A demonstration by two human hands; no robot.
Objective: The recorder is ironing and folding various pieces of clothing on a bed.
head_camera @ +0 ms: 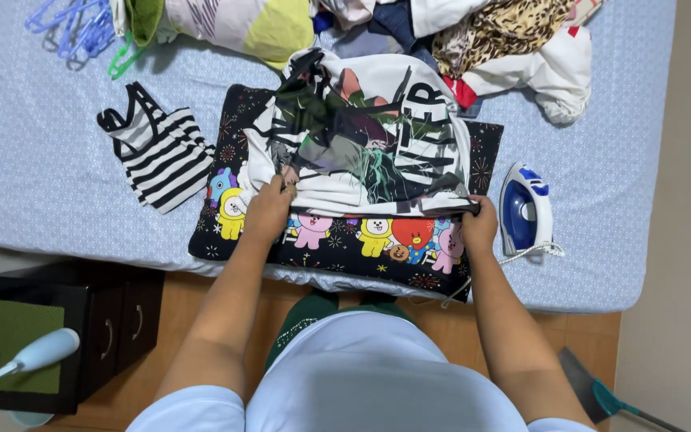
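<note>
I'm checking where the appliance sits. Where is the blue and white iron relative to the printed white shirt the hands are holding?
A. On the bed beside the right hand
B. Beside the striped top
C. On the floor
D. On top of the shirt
A: the iron rests on the bed just beyond the right hand, clear of the printed white shirt.

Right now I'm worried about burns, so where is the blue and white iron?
In the head view, the blue and white iron stands on the pale blue bed sheet, just right of the dark cartoon-print cloth and beside the right hand.
</note>
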